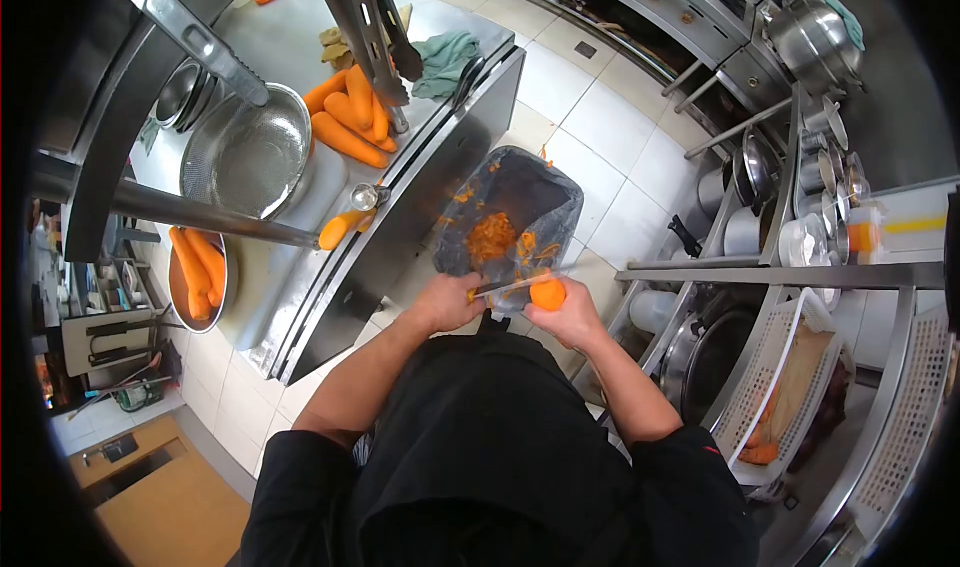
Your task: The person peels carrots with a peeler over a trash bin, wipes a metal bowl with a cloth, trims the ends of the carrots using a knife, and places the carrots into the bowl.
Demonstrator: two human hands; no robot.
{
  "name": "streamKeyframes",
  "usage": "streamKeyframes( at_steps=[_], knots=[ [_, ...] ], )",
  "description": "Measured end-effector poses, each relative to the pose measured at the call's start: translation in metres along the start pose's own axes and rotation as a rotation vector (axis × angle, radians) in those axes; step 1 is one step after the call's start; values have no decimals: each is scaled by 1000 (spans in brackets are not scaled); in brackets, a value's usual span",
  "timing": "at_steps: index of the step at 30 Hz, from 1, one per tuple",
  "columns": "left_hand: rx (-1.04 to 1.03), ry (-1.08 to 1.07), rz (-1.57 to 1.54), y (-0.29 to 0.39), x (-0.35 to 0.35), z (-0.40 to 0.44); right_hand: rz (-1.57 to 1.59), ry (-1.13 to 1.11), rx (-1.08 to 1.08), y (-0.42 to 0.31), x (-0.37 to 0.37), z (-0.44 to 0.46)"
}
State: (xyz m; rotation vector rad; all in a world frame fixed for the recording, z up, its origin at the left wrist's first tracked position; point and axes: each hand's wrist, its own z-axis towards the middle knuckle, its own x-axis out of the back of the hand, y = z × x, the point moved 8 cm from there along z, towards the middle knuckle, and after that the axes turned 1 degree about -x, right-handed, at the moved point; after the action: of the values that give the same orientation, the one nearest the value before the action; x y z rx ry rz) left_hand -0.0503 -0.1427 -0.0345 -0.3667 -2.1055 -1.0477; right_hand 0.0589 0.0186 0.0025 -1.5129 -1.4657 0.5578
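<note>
My left hand (447,302) is closed round the yellowish handle of a knife, its blade (510,286) reaching to the right, level with the near edge of the bin. In my right hand (572,319) is a carrot (548,294), its round orange end facing up. The blade lies beside or against the carrot; contact is hard to make out. Just beyond both hands stands a bin lined with a dark bag (548,192), with a heap of orange peelings (492,235) inside.
On the steel counter (290,27) at left lie several carrots (350,117), a sieve (248,152) and a green cloth (445,64). A bowl (228,287) holds more carrots. To the right, a rack bears pans and a white basket (765,387). A stove (680,12) stands beyond.
</note>
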Motion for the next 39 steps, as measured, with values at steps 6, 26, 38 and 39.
streamKeyframes(
  at_steps=[6,26,38,39],
  knots=[
    [213,-40,-87,-60,-30,-14,-199,127,595,-52,13,-4],
    [-139,238,-173,55,37,-6,1353,49,-193,63,-25,3],
    [-47,187,-124,50,34,-3,1402,8,-214,71,-37,1],
    [-24,170,-129,45,29,-1,1411,9,-221,75,-38,0]
  ],
)
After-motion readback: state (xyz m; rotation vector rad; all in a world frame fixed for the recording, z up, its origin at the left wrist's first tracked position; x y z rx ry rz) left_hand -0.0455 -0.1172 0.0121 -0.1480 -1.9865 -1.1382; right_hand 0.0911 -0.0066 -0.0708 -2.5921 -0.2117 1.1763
